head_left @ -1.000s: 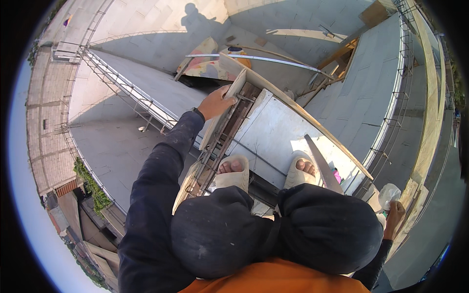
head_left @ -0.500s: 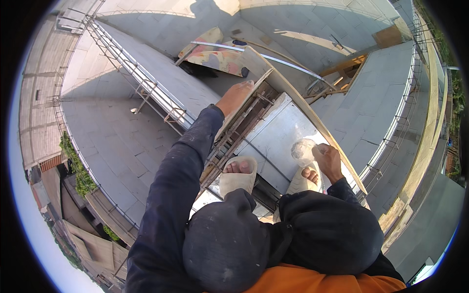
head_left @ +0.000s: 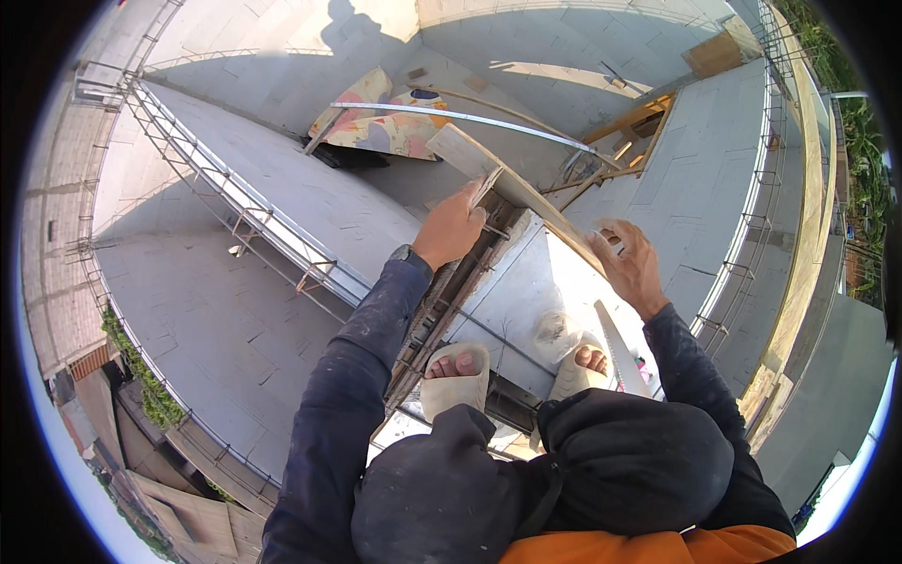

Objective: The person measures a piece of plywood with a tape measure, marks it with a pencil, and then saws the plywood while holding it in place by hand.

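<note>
My left hand (head_left: 453, 228) is closed over the upper end of a thin wooden board (head_left: 486, 188) on the left side of a narrow trough with steel bars inside. My right hand (head_left: 628, 263) is at the edge of the long wooden board (head_left: 526, 193) opposite, its fingers curled together; what they hold, if anything, is too small to make out. A clear, round plastic bag or cup (head_left: 557, 331) sits on the white panel (head_left: 512, 301) beside my right foot. A handsaw blade (head_left: 620, 350) lies between that foot and my right forearm.
I squat in sandals on the narrow top, with deep block-walled spaces on both sides. Steel reinforcement cages (head_left: 235, 211) run along the left wall top. A metal bar (head_left: 470, 115) and a patterned sheet (head_left: 385, 132) lie below ahead. Long planks (head_left: 803, 254) edge the right.
My right hand has left the clear plastic item and moved up to the long board's edge. The handsaw blade is now exposed. My left hand stays at its board, and the view has shifted slightly.
</note>
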`<state>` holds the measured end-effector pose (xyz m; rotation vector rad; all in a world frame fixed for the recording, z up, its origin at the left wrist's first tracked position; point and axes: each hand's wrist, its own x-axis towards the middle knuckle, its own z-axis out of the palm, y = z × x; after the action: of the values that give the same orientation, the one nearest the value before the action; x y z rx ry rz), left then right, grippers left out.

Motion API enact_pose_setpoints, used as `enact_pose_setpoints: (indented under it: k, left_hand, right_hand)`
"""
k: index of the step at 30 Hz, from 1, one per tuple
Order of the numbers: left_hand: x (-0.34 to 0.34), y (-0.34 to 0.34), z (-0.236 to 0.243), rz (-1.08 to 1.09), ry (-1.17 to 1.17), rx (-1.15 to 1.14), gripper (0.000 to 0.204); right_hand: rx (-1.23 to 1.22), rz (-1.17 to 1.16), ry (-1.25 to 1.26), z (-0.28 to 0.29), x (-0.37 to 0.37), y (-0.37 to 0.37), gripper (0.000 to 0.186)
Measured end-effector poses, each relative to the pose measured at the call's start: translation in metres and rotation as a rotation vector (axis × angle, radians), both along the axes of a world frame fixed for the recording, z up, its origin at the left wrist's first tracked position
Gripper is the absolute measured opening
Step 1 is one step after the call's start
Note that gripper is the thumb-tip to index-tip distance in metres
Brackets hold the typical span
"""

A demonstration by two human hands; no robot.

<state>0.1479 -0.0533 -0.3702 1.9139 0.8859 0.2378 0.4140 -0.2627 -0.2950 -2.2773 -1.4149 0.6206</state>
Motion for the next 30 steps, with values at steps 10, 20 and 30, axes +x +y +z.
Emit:
enact_pose_setpoints:
  k: [10, 20, 30]
  left_hand:
    - [0.007, -0.006, 0.006, 0.014, 0.004, 0.015, 0.058]
    - [0.013, -0.011, 0.013, 0.006, 0.090, 0.103, 0.057]
    - [0.020, -0.011, 0.025, 0.061, 0.184, -0.055, 0.055]
  right_hand:
    - [-0.399, 0.306, 0.552, -0.036, 0.033, 0.200, 0.098]
    - [-0.211, 0.502, 0.580, -0.100, -0.020, 0.165, 0.083]
    - [-0.196, 0.696, 0.399, -0.131, -0.016, 0.159, 0.072]
